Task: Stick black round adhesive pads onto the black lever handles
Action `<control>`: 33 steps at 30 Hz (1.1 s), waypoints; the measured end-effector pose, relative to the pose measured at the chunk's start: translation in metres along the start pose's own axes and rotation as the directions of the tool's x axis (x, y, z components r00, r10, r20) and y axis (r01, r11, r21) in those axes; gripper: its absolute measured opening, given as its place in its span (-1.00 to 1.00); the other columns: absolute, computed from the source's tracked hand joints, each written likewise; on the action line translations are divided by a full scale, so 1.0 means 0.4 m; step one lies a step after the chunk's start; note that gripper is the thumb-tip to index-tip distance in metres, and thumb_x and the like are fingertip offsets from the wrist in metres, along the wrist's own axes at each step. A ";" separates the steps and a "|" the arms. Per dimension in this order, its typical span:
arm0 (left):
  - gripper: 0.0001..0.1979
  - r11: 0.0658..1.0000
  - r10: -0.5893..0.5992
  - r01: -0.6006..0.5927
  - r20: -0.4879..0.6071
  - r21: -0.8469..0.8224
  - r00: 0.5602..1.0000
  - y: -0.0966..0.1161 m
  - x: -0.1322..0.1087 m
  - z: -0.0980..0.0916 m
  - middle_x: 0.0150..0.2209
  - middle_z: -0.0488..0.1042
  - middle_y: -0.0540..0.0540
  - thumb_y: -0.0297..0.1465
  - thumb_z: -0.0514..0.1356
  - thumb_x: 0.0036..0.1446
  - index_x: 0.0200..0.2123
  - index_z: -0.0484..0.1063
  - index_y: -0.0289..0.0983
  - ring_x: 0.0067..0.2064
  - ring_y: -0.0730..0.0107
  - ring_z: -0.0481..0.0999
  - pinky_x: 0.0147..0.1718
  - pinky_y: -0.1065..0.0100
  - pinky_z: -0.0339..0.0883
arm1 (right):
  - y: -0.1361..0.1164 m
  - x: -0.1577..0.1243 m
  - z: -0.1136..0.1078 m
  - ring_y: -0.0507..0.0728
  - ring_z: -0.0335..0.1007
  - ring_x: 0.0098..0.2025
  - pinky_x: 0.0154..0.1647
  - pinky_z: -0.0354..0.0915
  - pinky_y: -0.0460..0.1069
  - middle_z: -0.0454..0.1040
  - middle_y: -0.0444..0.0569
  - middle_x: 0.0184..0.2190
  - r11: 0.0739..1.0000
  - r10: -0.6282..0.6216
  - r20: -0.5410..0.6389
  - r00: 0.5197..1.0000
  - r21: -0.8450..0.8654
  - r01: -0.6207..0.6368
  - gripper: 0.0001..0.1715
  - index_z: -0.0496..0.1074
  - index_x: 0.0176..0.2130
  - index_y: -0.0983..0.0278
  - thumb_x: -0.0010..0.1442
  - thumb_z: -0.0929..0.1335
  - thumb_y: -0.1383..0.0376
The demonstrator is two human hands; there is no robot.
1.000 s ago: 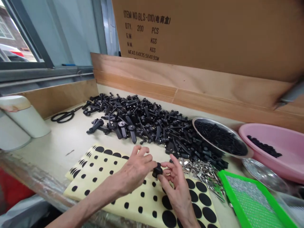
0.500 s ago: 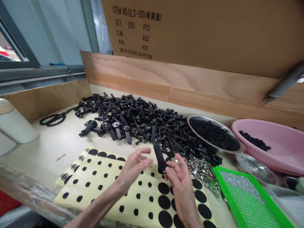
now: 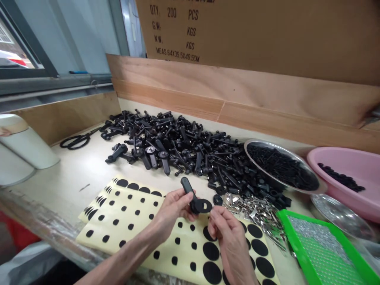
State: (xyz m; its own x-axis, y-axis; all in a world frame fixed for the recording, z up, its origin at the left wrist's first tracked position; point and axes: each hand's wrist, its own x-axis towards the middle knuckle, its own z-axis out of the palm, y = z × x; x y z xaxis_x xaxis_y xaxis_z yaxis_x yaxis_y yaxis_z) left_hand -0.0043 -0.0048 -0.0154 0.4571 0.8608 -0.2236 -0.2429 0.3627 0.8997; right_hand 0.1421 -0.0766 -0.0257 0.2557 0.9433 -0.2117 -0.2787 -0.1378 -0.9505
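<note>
My left hand point(image 3: 173, 211) grips a black plastic handle point(image 3: 191, 196) with its fingers and thumb. The handle's long arm points up and away, and its round end with a hole faces up. My right hand point(image 3: 230, 241) sits just below that round end, and I cannot tell whether it touches. Nothing shows in its fingers. Both hands are above cream sheets of round black adhesive pads point(image 3: 184, 257). A loose black ring point(image 3: 217, 200) lies on the bench at the edge of a large heap of black plastic handles point(image 3: 175, 146).
A steel bowl of black screws point(image 3: 282, 166) and a pink basin point(image 3: 341, 174) stand to the right. Metal clips point(image 3: 255, 213) lie near a green-framed tray point(image 3: 308, 253). Black scissors point(image 3: 75, 141) and white cylinders point(image 3: 26, 146) are at left. A cardboard carton point(image 3: 258, 35) stands behind.
The handle has passed from my right hand to my left and now tilts with its round end showing. My right hand has dropped below it. The view has shifted slightly.
</note>
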 end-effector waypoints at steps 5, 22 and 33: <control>-0.63 1.000 -0.008 0.007 0.009 0.021 1.000 -0.003 0.001 0.004 -0.37 0.55 -0.18 -0.14 0.21 0.14 -0.23 0.50 -0.37 -0.46 0.44 0.48 -0.48 0.45 0.34 | 0.009 -0.001 0.004 0.00 -0.04 -0.52 -0.51 -0.01 -0.10 0.15 -0.21 -0.62 0.996 0.055 0.019 0.998 -0.070 -0.053 -0.67 0.37 -0.43 0.24 0.17 0.38 0.05; -0.66 0.997 -0.008 0.005 0.031 0.082 0.999 -0.001 0.002 -0.002 -0.47 0.49 -0.10 -0.17 0.20 0.15 -0.34 0.47 -0.38 -0.52 0.48 0.41 -0.58 0.48 0.23 | -0.001 0.006 -0.002 -0.02 -0.07 -0.53 -0.52 -0.10 -0.09 0.11 -0.24 -0.63 0.972 0.107 0.047 0.993 -0.217 -0.095 -0.64 0.37 -0.43 0.26 0.15 0.39 0.02; -0.66 0.996 -0.017 0.014 0.036 0.084 0.999 -0.001 0.001 -0.001 -0.47 0.49 -0.12 -0.17 0.19 0.16 -0.31 0.47 -0.38 -0.52 0.45 0.43 -0.58 0.47 0.25 | 0.006 0.008 -0.005 -0.02 -0.06 -0.53 -0.51 -0.08 -0.09 0.12 -0.24 -0.62 0.959 0.110 0.024 0.994 -0.266 -0.099 -0.64 0.38 -0.41 0.25 0.17 0.37 0.02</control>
State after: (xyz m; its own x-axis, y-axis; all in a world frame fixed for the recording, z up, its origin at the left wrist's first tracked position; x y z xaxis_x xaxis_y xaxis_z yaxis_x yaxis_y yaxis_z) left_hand -0.0046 -0.0045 -0.0160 0.4914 0.8414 -0.2250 -0.1639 0.3430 0.9249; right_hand 0.1440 -0.0742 -0.0289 0.2011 0.9295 -0.3091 -0.0466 -0.3061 -0.9509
